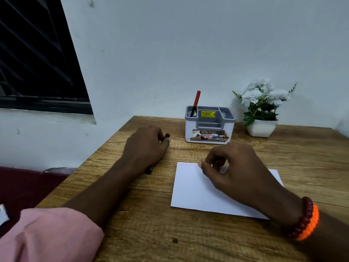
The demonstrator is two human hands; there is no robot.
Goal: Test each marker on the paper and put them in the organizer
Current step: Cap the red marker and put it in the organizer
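A white sheet of paper [196, 191] lies on the wooden table [151, 224], with a faint red scribble [187, 164] along its top edge. Behind it stands a white and grey organizer [207, 129], and a red marker [196, 101] stands upright in its back left compartment. My left hand [145, 148] lies on the table left of the paper and grips a dark marker [167, 136], whose two ends stick out from under the hand. My right hand [232, 171] rests over the paper's upper part with its fingers loosely curled. I see nothing in it.
A white pot of white flowers [262, 110] stands at the back right, beside the organizer. The wall runs close behind the table, and a dark window [37, 63] is at the upper left. The table's left edge drops to a maroon surface [22, 188].
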